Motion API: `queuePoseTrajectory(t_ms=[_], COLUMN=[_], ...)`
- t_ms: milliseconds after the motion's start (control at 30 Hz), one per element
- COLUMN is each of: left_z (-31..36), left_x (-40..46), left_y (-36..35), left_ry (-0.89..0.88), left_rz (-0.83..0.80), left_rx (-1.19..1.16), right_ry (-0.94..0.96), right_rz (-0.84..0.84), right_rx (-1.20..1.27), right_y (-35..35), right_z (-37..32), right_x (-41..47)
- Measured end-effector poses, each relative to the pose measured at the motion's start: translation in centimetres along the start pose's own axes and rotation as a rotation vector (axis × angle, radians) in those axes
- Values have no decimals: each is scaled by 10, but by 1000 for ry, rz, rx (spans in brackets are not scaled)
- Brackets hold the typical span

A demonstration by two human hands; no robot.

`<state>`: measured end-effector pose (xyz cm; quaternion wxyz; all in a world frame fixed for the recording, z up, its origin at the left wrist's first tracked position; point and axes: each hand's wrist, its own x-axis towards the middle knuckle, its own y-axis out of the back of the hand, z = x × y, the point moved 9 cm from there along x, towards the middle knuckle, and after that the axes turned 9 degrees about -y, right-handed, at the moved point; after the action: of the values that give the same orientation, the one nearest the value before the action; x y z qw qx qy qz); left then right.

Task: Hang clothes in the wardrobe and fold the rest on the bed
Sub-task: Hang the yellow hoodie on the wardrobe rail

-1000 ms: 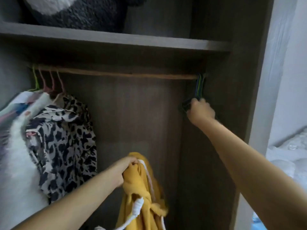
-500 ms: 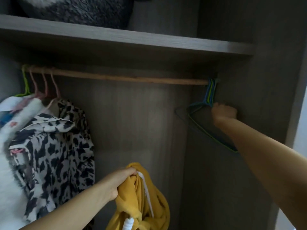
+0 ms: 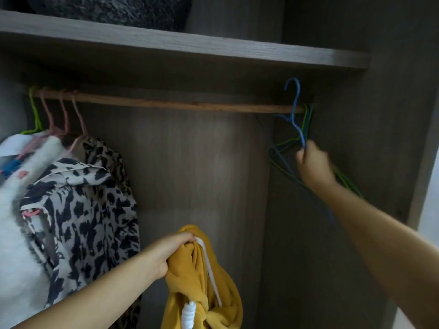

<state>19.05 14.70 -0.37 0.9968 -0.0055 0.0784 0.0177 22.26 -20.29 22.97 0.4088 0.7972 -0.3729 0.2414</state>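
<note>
Right hand, right of centre in the frame, curled around the neck of a blue hanger, hook lifted clear above the wooden rail and tilted. Behind that hand, more green and blue hangers hooked at the rail's right end against the wardrobe side wall. Left hand, lower centre, fingers clenched on a bunched yellow garment with white drawstrings, hanging down from the grip in front of the wardrobe's back panel. At the left of the frame, on the rail's left end, a leopard-print blouse and a white fluffy garment on pink hangers, beside one lime-green hanger. Across the top, a grey shelf carrying a dark fuzzy item, only partly in view.
</note>
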Motion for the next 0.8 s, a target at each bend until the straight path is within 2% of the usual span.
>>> queuePoseTrajectory(t_ms=[67, 100, 200, 267, 333, 400, 500, 567, 633, 733, 800], left_z=[6, 10, 22, 25, 22, 18, 13, 12, 18, 41, 58], left_x=[-1, -2, -6, -9, -12, -14, -18, -23, -26, -31, -30], left_y=[-2, -3, -12, -22, -27, -27, -29, -31, -32, -21, 1], left_ry=[-41, -73, -153, -192, -212, -226, -261, -241, -231, -230, -235], left_rz=[-13, -19, -45, -77, -84, -68, -64, -91, -142, -181, -143], left_rx=[45, 78, 166, 225, 246, 244, 243, 203, 127, 56, 13], right_ry=[-29, -100, -439, -568, -564, -553, -463, -412, -409, -299, -187], right_rz=[43, 5, -283, -412, -447, -455, -514, -555, -598, -705, -846], right_rx=[173, 281, 750, 901, 1078, 1360, 1670, 1696, 1615, 1299, 1092], right_y=[-8, -17, -52, -59, -46, -24, 0, -2, -20, -46, -58], right_z=[25, 41, 65, 58, 36, 14, -14, -25, -26, -23, -26], right_x=[-41, -61, -110, -131, -141, -148, -164, -185, -213, -254, -272])
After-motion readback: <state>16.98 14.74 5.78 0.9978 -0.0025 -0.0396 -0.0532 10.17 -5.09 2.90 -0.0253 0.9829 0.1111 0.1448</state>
